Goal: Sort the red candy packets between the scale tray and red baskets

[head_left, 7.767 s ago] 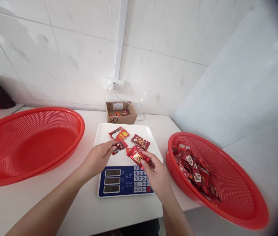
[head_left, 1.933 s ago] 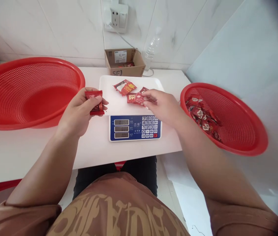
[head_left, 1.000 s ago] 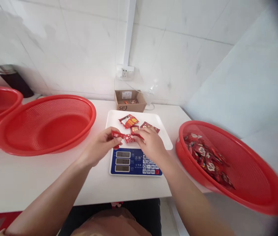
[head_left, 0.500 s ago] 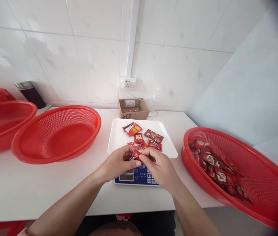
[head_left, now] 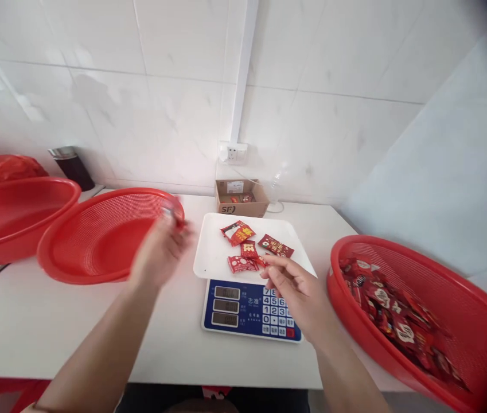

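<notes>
My left hand (head_left: 163,246), smeared by motion, is over the near right rim of a red oval basket (head_left: 65,229). Its raised fingers are closed on a small red packet (head_left: 169,211), too blurred to read. Over the right edge of the white weighing pan (head_left: 206,252) is my right hand (head_left: 292,284). Its thumb and forefinger are slightly apart, close to a small red piece on the pan. Several red snack packets (head_left: 238,232) lie on the pan, one dark red packet (head_left: 276,245) among them. The scale's blue keypad panel (head_left: 249,321) is below.
On the right stands a red basket (head_left: 342,269) holding many dark red packets (head_left: 398,312). Another red basket (head_left: 19,189) is at the far left, beside a black cylinder (head_left: 73,166). A cardboard box (head_left: 243,206) stands against the wall, beneath a socket (head_left: 232,153).
My hands have parted. The left moved left and up from the scale to the basket, carrying the small red packet. My right hand stays by the pan, and the scale panel is now uncovered.
</notes>
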The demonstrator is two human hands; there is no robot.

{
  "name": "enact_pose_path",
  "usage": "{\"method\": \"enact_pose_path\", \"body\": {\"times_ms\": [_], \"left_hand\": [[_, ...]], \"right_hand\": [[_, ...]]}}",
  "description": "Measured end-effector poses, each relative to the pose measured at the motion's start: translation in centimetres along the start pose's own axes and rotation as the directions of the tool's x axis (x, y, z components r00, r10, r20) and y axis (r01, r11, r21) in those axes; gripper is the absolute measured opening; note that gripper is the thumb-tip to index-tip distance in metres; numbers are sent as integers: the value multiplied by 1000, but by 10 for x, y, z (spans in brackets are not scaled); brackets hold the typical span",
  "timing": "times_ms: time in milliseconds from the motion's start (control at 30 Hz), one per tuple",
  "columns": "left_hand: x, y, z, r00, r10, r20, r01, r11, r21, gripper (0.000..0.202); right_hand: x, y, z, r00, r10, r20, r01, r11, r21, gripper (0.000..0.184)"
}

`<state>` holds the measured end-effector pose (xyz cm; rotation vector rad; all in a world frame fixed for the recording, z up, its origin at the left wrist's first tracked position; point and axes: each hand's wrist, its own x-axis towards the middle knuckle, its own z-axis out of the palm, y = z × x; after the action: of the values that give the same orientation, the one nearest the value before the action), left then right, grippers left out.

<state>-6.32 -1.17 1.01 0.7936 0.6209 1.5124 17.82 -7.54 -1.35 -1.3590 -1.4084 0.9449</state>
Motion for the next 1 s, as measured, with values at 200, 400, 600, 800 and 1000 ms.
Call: {"method": "enact_pose_path", "body": {"times_ms": [200, 400, 600, 800, 1000], "left_hand": [[32, 66, -13, 965, 222, -137, -218, 975, 45, 37], [9, 3, 15, 987, -145, 69, 130, 975, 181, 38], [-18, -31, 40, 833, -389, 395, 230, 891, 393, 36], [-18, -46, 42, 812, -462, 358, 161, 765, 623, 35], [-12, -65, 29, 805, -543, 239, 242, 669, 702, 33]], "right_hand": [[-5, 0, -6, 1000, -17, -17, 17, 999, -49, 41], [-17, 2, -20, 998, -13, -60, -3, 964, -266, 42], [-22, 12, -91, 969, -67, -238, -96, 785, -612, 35], [-34, 39, -176, 914, 301, -273, -386, 438, -812, 44], [-36, 73, -192, 826, 531, -188, -425, 368, -827, 70]]}}
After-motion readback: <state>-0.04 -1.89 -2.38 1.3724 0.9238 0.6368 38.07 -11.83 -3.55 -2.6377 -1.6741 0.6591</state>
